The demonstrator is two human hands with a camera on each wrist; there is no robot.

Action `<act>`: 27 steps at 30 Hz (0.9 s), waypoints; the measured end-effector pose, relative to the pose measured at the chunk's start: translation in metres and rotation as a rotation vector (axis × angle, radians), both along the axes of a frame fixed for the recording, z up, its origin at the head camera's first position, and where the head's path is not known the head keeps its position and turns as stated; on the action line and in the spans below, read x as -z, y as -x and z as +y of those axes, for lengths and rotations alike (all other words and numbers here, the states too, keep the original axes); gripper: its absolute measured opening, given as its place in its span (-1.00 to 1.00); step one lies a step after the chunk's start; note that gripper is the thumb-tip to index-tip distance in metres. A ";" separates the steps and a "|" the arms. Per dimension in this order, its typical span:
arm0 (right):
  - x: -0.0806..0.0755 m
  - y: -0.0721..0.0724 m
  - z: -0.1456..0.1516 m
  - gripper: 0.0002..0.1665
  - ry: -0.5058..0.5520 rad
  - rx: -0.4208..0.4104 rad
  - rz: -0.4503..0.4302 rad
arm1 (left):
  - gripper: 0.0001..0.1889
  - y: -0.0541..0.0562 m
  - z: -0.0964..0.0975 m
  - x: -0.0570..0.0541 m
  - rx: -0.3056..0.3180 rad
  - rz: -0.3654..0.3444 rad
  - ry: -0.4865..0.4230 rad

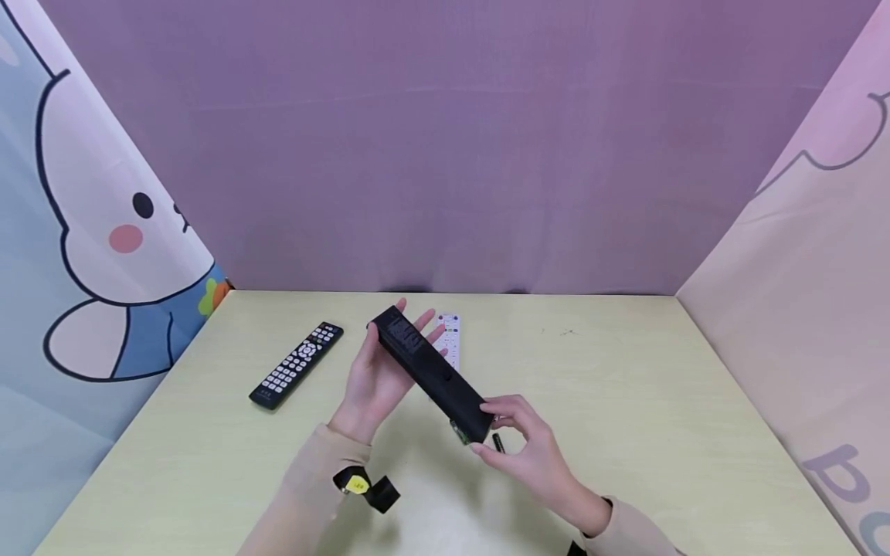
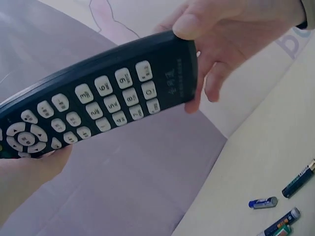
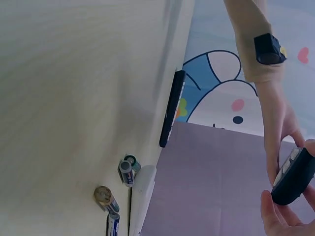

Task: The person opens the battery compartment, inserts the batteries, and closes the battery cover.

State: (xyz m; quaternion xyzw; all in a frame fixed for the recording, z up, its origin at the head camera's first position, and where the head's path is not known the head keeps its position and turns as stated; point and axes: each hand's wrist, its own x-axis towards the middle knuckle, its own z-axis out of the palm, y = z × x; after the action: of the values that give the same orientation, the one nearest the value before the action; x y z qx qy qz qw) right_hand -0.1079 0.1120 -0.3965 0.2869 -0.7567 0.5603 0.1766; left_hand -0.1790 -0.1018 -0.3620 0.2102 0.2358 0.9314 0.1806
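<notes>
A black remote control [image 1: 445, 378] is held aloft above the table, its back turned up towards the head camera. My left hand [image 1: 378, 378] grips its upper part, thumb along one edge and fingers showing past the other. At the lower end, my right hand [image 1: 531, 444] pinches the remote between thumb and fingers. White number buttons cover the front of this remote [image 2: 113, 98] in the left wrist view. Below it on the table lie several batteries, among them a blue-ended one [image 2: 263, 202] and a dark one [image 2: 298, 182]; in the head view the remote and right hand partly hide them.
A second black remote [image 1: 295, 367] lies face up on the table [image 1: 626, 401] at the left. Behind the left fingers is a white remote [image 1: 450, 340], partly covered. A purple cloth [image 1: 445, 154] stands along the back edge, with printed cloths at both sides.
</notes>
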 end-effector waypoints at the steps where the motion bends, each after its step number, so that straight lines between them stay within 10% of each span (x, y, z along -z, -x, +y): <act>1: -0.001 -0.002 -0.001 -0.48 -0.014 0.008 0.005 | -0.42 0.000 0.001 -0.001 -0.007 -0.008 0.003; 27: 0.013 0.003 -0.004 -0.38 -0.238 -0.034 0.133 | -0.31 -0.003 0.011 -0.008 -0.128 -0.199 -0.055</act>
State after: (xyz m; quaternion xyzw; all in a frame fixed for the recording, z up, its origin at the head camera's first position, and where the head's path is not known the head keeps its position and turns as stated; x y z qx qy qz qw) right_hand -0.1112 0.1081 -0.4098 0.3551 -0.7995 0.4492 0.1814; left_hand -0.1761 -0.0912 -0.3538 0.1060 0.2043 0.9634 0.1374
